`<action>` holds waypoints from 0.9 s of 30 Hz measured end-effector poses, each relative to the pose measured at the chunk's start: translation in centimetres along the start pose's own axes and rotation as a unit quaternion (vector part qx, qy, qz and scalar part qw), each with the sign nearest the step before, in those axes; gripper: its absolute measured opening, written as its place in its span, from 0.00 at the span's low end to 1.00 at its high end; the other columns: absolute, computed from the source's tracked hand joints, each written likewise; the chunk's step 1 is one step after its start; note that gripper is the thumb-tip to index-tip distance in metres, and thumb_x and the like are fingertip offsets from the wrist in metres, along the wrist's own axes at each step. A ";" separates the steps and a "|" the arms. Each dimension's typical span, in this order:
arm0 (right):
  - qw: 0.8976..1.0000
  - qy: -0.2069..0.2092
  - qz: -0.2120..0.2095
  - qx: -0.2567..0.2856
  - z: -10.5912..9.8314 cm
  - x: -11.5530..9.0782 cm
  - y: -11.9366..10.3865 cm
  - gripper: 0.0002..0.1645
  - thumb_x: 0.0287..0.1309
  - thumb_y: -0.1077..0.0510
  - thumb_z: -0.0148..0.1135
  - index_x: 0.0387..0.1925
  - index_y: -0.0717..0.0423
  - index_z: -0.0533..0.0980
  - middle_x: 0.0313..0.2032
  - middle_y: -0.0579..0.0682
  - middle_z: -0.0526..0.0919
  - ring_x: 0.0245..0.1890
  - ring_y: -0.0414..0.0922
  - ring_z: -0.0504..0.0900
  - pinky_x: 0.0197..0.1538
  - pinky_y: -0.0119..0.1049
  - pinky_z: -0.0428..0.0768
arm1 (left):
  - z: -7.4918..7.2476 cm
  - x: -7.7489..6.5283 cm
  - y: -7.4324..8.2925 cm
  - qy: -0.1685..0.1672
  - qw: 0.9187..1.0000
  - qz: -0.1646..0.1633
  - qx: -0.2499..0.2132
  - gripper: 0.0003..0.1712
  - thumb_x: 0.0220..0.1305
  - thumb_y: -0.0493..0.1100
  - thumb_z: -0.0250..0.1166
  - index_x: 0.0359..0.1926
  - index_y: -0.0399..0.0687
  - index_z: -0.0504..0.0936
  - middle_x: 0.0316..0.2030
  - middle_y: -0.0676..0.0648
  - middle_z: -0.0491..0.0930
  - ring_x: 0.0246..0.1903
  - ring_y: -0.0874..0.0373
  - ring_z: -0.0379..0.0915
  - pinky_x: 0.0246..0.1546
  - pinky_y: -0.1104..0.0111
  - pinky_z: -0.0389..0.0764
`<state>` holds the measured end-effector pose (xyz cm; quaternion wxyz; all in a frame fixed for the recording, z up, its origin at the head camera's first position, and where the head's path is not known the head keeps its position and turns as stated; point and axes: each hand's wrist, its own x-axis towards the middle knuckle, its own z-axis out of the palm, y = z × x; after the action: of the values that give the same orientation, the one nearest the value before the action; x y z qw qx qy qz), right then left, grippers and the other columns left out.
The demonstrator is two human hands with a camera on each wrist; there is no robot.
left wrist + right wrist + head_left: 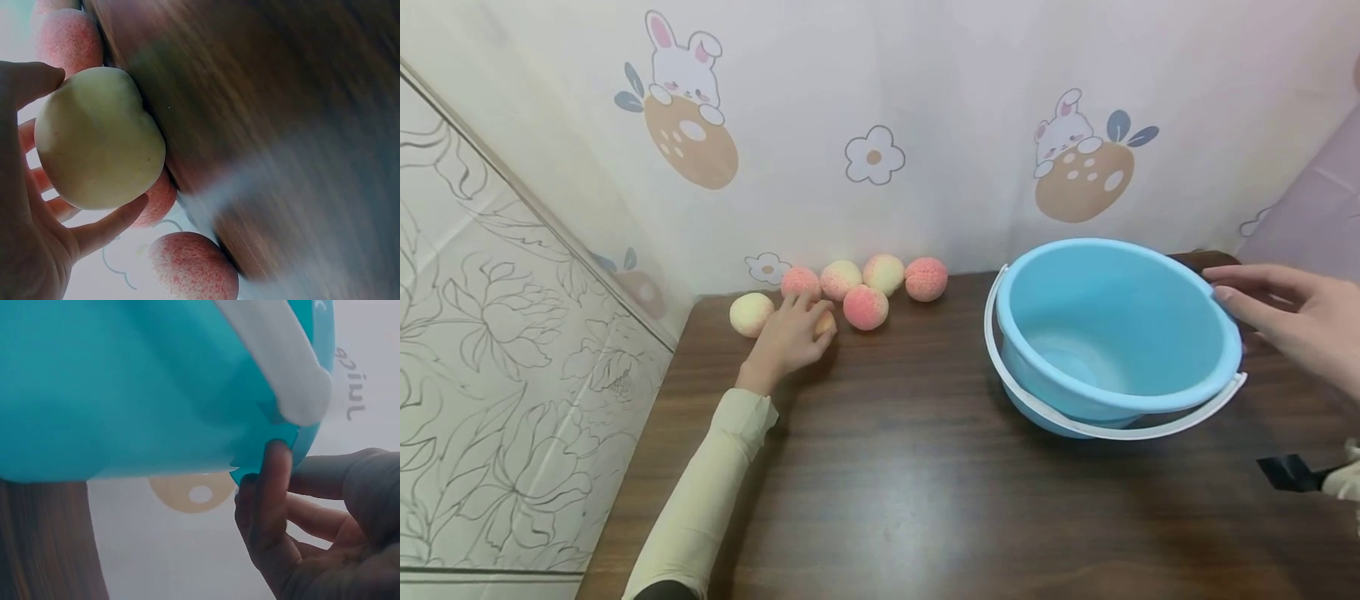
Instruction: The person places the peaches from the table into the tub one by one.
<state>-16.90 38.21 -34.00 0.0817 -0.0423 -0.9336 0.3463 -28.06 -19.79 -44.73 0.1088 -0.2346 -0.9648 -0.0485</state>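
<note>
At the far left of the table, my left hand [790, 340] grips a pale yellow peach [100, 140], its thumb and fingers around the sides. In the head view that hand mostly covers the fruit. Several other peaches, pink ones [866, 307] and pale yellow ones [751, 315], lie close about it by the wall. A light blue bucket [1112, 308] stands upright on the right, its white handle [1052, 419] hanging down toward the front. With thumb and fingers my right hand [1300, 312] pinches the bucket's right rim, just under the handle's hinge [305, 395] in the right wrist view.
The dark brown wooden table [880, 467] runs back to a curtain [955, 125] printed with rabbits and flowers. A white panel [497, 375] with flower line drawings borders the left side. A black strap [1288, 472] sticks out by the right sleeve.
</note>
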 end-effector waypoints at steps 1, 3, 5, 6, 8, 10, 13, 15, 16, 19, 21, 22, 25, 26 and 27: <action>1.000 -0.003 0.006 0.006 0.0 -0.1 0.0 0.29 0.75 0.44 0.58 0.68 0.54 0.73 0.35 0.08 0.68 0.28 0.16 0.73 0.27 0.21 0.76 | -0.1 0.0 0.1 0.000 1.000 -0.001 0.001 0.25 0.71 0.54 0.59 0.62 0.48 0.80 0.57 0.41 0.78 0.57 0.41 0.72 0.45 0.48 0.81; 1.000 -0.010 0.012 0.022 0.0 -0.2 0.1 0.27 0.74 0.44 0.59 0.68 0.48 0.74 0.36 0.08 0.70 0.27 0.21 0.76 0.27 0.24 0.79 | -0.2 0.0 0.2 -0.001 1.000 -0.003 0.001 0.25 0.71 0.54 0.59 0.62 0.49 0.80 0.57 0.41 0.77 0.57 0.41 0.71 0.45 0.48 0.81; 0.999 -0.023 0.017 0.042 0.0 -0.3 0.2 0.24 0.73 0.45 0.61 0.67 0.41 0.74 0.36 0.08 0.71 0.27 0.25 0.79 0.28 0.26 0.81 | -0.3 0.0 0.2 -0.003 1.000 -0.006 0.001 0.24 0.71 0.54 0.59 0.62 0.49 0.80 0.57 0.42 0.77 0.57 0.41 0.71 0.44 0.47 0.81; 0.998 -0.032 0.020 0.056 0.0 -0.3 0.2 0.23 0.72 0.46 0.62 0.66 0.38 0.74 0.36 0.08 0.73 0.28 0.26 0.80 0.28 0.27 0.82 | -0.4 0.0 0.2 -0.004 1.000 -0.007 0.001 0.24 0.71 0.54 0.58 0.62 0.49 0.80 0.57 0.42 0.77 0.57 0.41 0.71 0.44 0.47 0.81; 0.995 -0.055 0.028 0.081 -0.1 -0.3 0.3 0.24 0.72 0.47 0.63 0.66 0.35 0.73 0.37 0.09 0.75 0.28 0.27 0.83 0.28 0.29 0.83 | -0.4 0.0 0.2 -0.006 1.000 -0.009 0.002 0.24 0.71 0.54 0.58 0.62 0.50 0.80 0.58 0.42 0.77 0.58 0.41 0.71 0.44 0.47 0.81; 0.990 -0.076 0.041 0.107 -0.1 -0.4 0.4 0.25 0.72 0.48 0.64 0.67 0.34 0.73 0.37 0.11 0.77 0.29 0.30 0.86 0.29 0.32 0.85 | -0.3 0.0 0.2 -0.006 1.000 -0.008 0.001 0.25 0.71 0.54 0.58 0.62 0.49 0.80 0.58 0.42 0.77 0.57 0.41 0.71 0.44 0.47 0.82; 0.982 -0.103 0.053 0.147 0.1 -0.5 0.5 0.26 0.72 0.51 0.64 0.68 0.33 0.73 0.40 0.14 0.81 0.30 0.34 0.89 0.30 0.37 0.88 | -0.3 0.0 0.2 -0.005 1.000 -0.005 0.001 0.25 0.71 0.54 0.58 0.62 0.49 0.80 0.57 0.42 0.77 0.57 0.41 0.72 0.44 0.47 0.82; 0.976 -0.112 0.054 0.177 0.3 -0.5 0.6 0.25 0.72 0.54 0.63 0.67 0.33 0.75 0.43 0.17 0.83 0.33 0.35 0.90 0.32 0.41 0.89 | -0.3 -0.1 0.1 -0.004 1.000 -0.003 0.001 0.25 0.70 0.54 0.59 0.62 0.49 0.80 0.57 0.41 0.77 0.57 0.41 0.72 0.44 0.47 0.82; 0.974 -0.116 0.050 0.189 0.5 -0.5 0.6 0.25 0.73 0.55 0.63 0.67 0.33 0.76 0.45 0.18 0.83 0.34 0.35 0.90 0.32 0.42 0.89 | -0.3 -0.1 0.1 -0.005 1.000 -0.002 0.000 0.25 0.70 0.54 0.59 0.62 0.49 0.80 0.57 0.41 0.77 0.57 0.41 0.72 0.44 0.47 0.82; 0.969 -0.124 0.037 0.210 0.9 -0.6 0.5 0.24 0.73 0.59 0.61 0.65 0.32 0.77 0.48 0.21 0.83 0.37 0.33 0.89 0.32 0.42 0.89 | -0.4 -0.1 0.1 -0.009 1.000 0.000 0.000 0.26 0.69 0.53 0.60 0.63 0.49 0.80 0.58 0.41 0.77 0.58 0.41 0.72 0.45 0.48 0.82; 0.965 -0.130 0.030 0.225 1.1 -0.7 0.3 0.24 0.74 0.61 0.60 0.64 0.33 0.77 0.48 0.23 0.84 0.38 0.34 0.89 0.32 0.42 0.89 | -0.4 -0.2 0.0 -0.010 1.000 0.001 -0.002 0.26 0.68 0.53 0.61 0.63 0.48 0.79 0.58 0.41 0.77 0.58 0.41 0.72 0.44 0.47 0.82; 0.962 -0.133 0.028 0.236 1.1 -0.7 0.2 0.25 0.74 0.62 0.59 0.64 0.33 0.77 0.48 0.25 0.85 0.37 0.34 0.89 0.32 0.42 0.89 | -0.4 -0.2 0.0 -0.010 1.000 0.002 -0.004 0.26 0.68 0.53 0.61 0.63 0.48 0.79 0.58 0.41 0.77 0.58 0.41 0.72 0.44 0.47 0.82; 0.946 -0.141 0.031 0.289 1.4 -1.0 -0.1 0.25 0.73 0.65 0.58 0.63 0.37 0.78 0.48 0.31 0.88 0.36 0.38 0.90 0.32 0.42 0.89 | -0.5 -0.3 0.0 -0.006 1.000 0.007 -0.009 0.27 0.68 0.54 0.62 0.63 0.48 0.79 0.59 0.42 0.77 0.58 0.41 0.72 0.44 0.47 0.82; 0.938 -0.144 0.032 0.313 1.4 -1.1 -0.2 0.25 0.73 0.67 0.57 0.63 0.40 0.79 0.48 0.34 0.89 0.36 0.40 0.91 0.32 0.42 0.88 | -0.5 -0.3 0.0 -0.004 1.000 0.009 -0.011 0.27 0.67 0.54 0.62 0.63 0.48 0.79 0.58 0.42 0.77 0.58 0.41 0.72 0.44 0.47 0.82; 0.933 -0.145 0.035 0.329 1.5 -1.2 -0.2 0.25 0.73 0.67 0.57 0.63 0.41 0.79 0.47 0.35 0.89 0.35 0.41 0.91 0.31 0.42 0.88 | -0.5 -0.3 -0.1 -0.001 1.000 0.011 -0.012 0.27 0.67 0.54 0.62 0.63 0.48 0.79 0.58 0.42 0.77 0.58 0.41 0.72 0.45 0.47 0.82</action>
<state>-16.00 36.93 -35.14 -0.0570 0.0046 -0.7672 0.6389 -27.77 -20.05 -44.33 0.1055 -0.2465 -0.9616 -0.0587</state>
